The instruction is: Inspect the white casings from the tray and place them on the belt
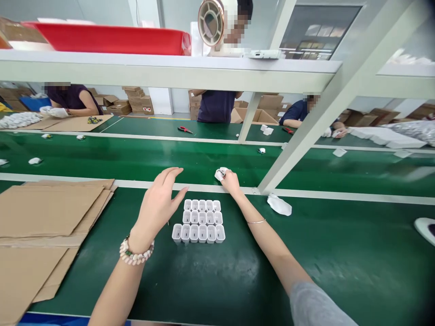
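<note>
Small white open-topped plastic boxes point(198, 233) stand in three rows on the green table in front of me, each with a dark mark inside. My left hand point(157, 199) hovers just left of them, fingers stretched and thumb apart, holding nothing. Over the far rail, my right hand point(231, 182) is closed on a small white piece with a dark part point(220, 173). My fingers cover some of that piece, so its kind is unclear. A flat white piece point(279, 205) lies on the table to the right of my right forearm.
Flattened cardboard point(47, 208) is stacked at the left. A slanted post point(299, 122) rises beyond my right hand, and a shelf with a red tray point(115, 38) spans above. Small white pieces lie on the green belt point(152, 156). Several people are across it, near red-handled pliers point(185, 130).
</note>
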### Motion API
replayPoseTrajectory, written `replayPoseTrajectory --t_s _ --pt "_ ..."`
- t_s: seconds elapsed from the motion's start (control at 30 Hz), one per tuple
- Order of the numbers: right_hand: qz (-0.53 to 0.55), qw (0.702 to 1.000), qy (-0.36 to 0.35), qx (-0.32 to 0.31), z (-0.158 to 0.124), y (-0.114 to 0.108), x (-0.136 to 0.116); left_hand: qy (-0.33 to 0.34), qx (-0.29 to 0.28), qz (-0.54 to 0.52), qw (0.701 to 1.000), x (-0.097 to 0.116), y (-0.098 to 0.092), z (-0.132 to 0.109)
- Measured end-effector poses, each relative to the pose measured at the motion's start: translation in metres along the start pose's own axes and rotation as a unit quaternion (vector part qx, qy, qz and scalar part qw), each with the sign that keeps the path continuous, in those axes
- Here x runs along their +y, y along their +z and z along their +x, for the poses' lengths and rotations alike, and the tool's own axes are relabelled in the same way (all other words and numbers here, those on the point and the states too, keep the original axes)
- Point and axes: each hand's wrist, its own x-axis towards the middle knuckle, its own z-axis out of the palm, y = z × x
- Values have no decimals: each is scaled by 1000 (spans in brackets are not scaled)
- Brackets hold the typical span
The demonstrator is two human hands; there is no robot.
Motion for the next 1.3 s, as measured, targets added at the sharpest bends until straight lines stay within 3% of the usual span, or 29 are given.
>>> replayPoseTrajectory --t_s 0.17,0.27,0.33,0.4,0.47,0.5,0.57,0.77,0.9,1.13,1.3 --pt "-18 999 21 17 1 0 9 37 -31 -3 999 3 1 0" --pt "-5 1000 4 30 -2 -9 -10 82 -57 -1 995 2 8 0" --pt "87 996 -22 -2 -10 -18 -30 112 -80 -12 990 2 12 -1" --pt "276 955 -54 -93 -25 -27 -52 140 -98 -30 985 5 15 -1" --pt "438 871 -80 -205 -43 -38 -73 165 -99 -47 980 9 18 -1" --pt "479 840 -89 -241 -52 -42 -81 177 -92 -55 978 12 20 -1" --pt "513 809 -99 -270 -68 -50 -94 197 -68 -66 976 16 22 -1" --pt "528 798 -118 -266 -88 -56 -103 245 16 -111 963 23 27 -3" --pt "528 795 -127 -270 -90 -53 -102 252 39 -135 958 25 28 -4" --pt "513 783 -196 -294 -92 -47 -98 233 37 -185 954 34 32 -5" --pt "475 804 -225 -276 -93 -45 -97 209 5 -175 962 37 35 -6"
